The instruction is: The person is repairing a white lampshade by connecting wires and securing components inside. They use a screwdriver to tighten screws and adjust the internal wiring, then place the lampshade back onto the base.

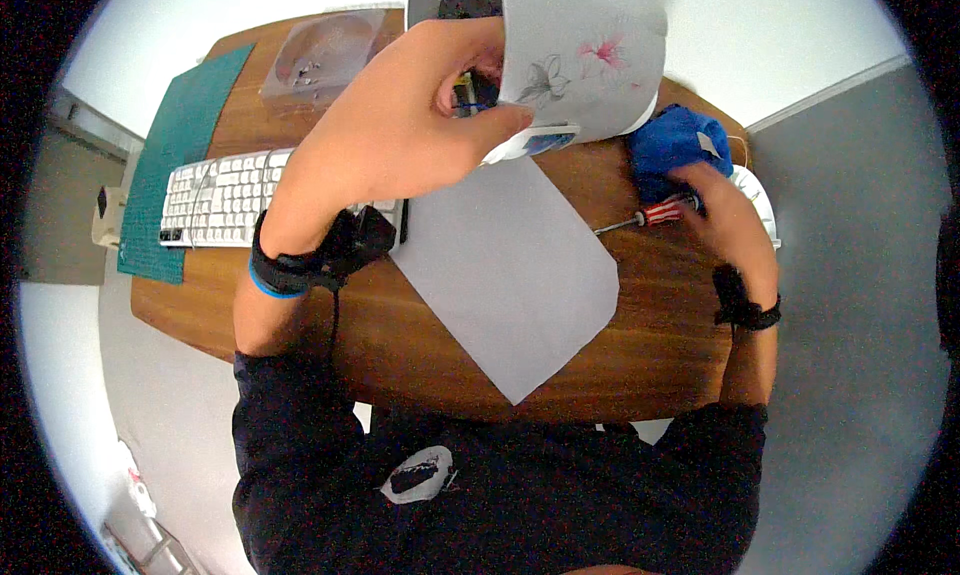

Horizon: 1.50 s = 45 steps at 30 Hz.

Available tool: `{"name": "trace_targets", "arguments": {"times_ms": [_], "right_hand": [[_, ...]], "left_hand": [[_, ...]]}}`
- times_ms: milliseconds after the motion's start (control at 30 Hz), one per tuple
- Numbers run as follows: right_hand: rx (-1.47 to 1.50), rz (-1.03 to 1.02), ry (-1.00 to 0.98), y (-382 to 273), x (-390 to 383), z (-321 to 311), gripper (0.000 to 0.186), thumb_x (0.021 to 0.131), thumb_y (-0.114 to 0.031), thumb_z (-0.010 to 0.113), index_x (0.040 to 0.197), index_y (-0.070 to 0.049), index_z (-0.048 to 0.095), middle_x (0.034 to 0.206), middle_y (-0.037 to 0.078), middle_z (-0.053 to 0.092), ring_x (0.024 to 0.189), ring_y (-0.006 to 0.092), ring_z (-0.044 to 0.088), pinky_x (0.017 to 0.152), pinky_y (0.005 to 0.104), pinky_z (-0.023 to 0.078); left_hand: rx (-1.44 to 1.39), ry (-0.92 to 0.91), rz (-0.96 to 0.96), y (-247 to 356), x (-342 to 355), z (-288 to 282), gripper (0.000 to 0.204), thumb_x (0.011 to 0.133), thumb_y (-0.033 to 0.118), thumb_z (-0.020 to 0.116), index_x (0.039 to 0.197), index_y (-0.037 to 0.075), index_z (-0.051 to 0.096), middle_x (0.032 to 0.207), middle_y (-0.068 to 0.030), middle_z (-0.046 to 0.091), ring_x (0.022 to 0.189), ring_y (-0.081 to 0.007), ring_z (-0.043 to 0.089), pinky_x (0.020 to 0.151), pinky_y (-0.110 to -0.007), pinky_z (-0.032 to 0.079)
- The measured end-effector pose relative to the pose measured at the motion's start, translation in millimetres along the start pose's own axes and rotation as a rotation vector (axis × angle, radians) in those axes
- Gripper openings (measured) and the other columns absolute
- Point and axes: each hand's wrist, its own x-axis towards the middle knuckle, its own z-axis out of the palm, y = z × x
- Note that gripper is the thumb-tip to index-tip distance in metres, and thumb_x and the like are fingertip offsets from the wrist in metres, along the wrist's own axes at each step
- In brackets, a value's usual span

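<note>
A white rounded appliance (590,45) printed with grey and pink flowers is held up at the top by my left hand (395,125), whose fingers reach into a dark opening with wires and grip its edge. My right hand (730,220) hovers at the right over a screwdriver (659,214) with a red-and-white striped handle, fingers bent and apart, slightly blurred; I cannot tell if they touch it. The screwdriver's shaft points left onto a pale grey sheet (505,285) lying on the wooden desk (650,365). A crumpled blue cloth (670,140) lies just beyond the right fingers.
A white keyboard (215,200) with a cord across it lies at the left, beside a green cutting mat (150,265). A clear plastic tray (330,45) with small parts sits at the back left. A white object (762,215) is partly behind my right hand.
</note>
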Motion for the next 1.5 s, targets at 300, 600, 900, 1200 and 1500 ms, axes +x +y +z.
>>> {"name": "trace_targets", "arguments": {"times_ms": [300,600,900,1200,1500], "right_hand": [[0.939,0.5,0.231,56,144,45,0.063,0.115,-0.039,0.063,0.162,0.001,0.047,0.15,0.015,0.068,0.139,0.0237,0.063,0.117,0.039,0.05],[1.603,0.386,0.001,-2,126,18,0.075,0.115,-0.068,0.043,0.163,-0.011,0.048,0.155,0.012,0.063,0.138,0.0277,0.064,0.117,0.0495,0.051],[1.647,0.247,-0.004,-71,89,3,0.072,0.119,-0.063,0.034,0.17,-0.014,0.034,0.164,0.017,0.053,0.148,0.0323,0.052,0.122,0.0497,0.042],[1.823,0.244,-0.043,-72,81,24,0.074,0.119,-0.062,0.036,0.177,-0.018,0.022,0.174,0.017,0.039,0.159,0.034,0.04,0.132,0.0529,0.032],[1.759,0.36,-0.445,-63,87,60,0.07,0.117,-0.065,0.037,0.165,-0.014,0.047,0.166,0.011,0.05,0.15,0.0314,0.048,0.127,0.0531,0.037]], "left_hand": [[0.001,-0.093,-0.03,6,0,-4,0.048,0.096,0.003,0.083,0.141,-0.003,0.067,0.119,-0.0112,0.077,0.106,-0.0169,0.072,0.086,-0.033,0.062],[0.222,-0.13,0.099,9,0,7,0.04,0.091,0.005,0.078,0.13,-0.002,0.072,0.12,-0.025,0.076,0.113,-0.0445,0.072,0.104,-0.049,0.055],[0.335,-0.145,0.271,4,-3,28,0.043,0.087,0.003,0.077,0.129,0.002,0.069,0.113,-0.0239,0.07,0.116,-0.0476,0.064,0.101,-0.055,0.052],[0.42,-0.132,0.426,10,-8,43,0.033,0.082,0.0,0.07,0.114,-0.001,0.067,0.1,-0.018,0.072,0.111,-0.043,0.066,0.118,-0.056,0.048],[0.845,-0.007,0.524,5,7,41,0.049,0.091,0.006,0.065,0.14,0.004,0.069,0.095,-0.0067,0.073,0.102,-0.027,0.072,0.125,-0.054,0.044]]}}
